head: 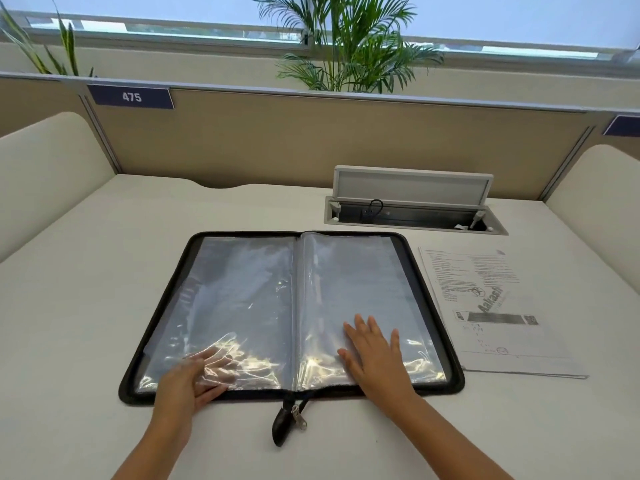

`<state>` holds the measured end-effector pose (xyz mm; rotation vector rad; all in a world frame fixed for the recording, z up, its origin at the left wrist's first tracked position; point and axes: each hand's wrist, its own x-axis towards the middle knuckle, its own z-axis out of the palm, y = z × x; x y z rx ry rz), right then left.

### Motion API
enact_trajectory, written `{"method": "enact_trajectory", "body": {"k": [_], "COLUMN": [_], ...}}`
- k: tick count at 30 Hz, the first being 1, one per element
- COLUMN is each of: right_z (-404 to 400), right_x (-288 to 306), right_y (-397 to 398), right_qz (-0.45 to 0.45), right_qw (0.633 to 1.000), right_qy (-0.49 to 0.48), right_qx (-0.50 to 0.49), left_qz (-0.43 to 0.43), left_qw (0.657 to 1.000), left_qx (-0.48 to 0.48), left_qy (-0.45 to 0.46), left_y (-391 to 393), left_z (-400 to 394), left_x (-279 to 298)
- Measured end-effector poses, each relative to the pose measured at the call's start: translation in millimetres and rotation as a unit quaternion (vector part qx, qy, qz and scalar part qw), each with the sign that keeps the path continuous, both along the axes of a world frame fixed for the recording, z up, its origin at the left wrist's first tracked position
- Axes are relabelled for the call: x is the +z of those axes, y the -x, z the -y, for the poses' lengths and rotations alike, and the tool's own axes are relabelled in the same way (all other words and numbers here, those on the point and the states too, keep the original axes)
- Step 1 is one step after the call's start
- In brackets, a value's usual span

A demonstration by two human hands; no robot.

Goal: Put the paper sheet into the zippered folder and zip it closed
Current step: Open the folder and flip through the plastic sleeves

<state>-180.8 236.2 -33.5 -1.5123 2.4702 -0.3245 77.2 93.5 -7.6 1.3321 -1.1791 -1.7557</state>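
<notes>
Zippered folder [291, 313] open on bench [86, 271] | left hand [194, 379] fingers slipped under sleeve | right hand [374, 355] flat, fingers spread | paper sheet [491, 306] just beside folder

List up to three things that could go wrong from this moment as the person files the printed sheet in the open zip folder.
1. The paper sheet lies outside the zippered folder; it may be forgotten.
2. The left hand has fingers under a glossy plastic sleeve, which might crease or tear.
3. The zipper pull hangs off the near edge; sleeves could snag when zipping.

Folder [242, 306] open; sheet [491, 306] beside, R.
</notes>
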Motion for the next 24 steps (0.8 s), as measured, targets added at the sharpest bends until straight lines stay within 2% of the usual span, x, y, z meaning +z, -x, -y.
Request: {"method": "enact_trajectory", "body": {"k": [10, 15, 20, 24], "right_z": [-6.7, -13.2, -14.1, -15.8], "right_x": [-14.7, -17.2, -11.5, -6.0], "right_y": [-17.7, -38.9, -47.0, -44.9], "right_qz": [-0.019, -0.026, -0.018, 0.012], "right_qw": [0.999, 0.999, 0.999, 1.000], "right_qy": [0.032, 0.031, 0.034, 0.029], "right_qx": [0.000, -0.005, -0.011, -0.005], "left_qz": [0.013, 0.023, 0.035, 0.085], "left_qw": [0.999, 0.999, 0.993, 0.970], "left_qx": [0.000, 0.031, 0.115, 0.219], "left_qy": [-0.039, -0.027, 0.015, 0.071], "left_y": [-19.9, -35.2, -42.2, -51.8], "left_z": [-4.6, -9.3, -7.0, 12.2], "left_x": [-0.9, -5.7, -10.6, -17.3]}}
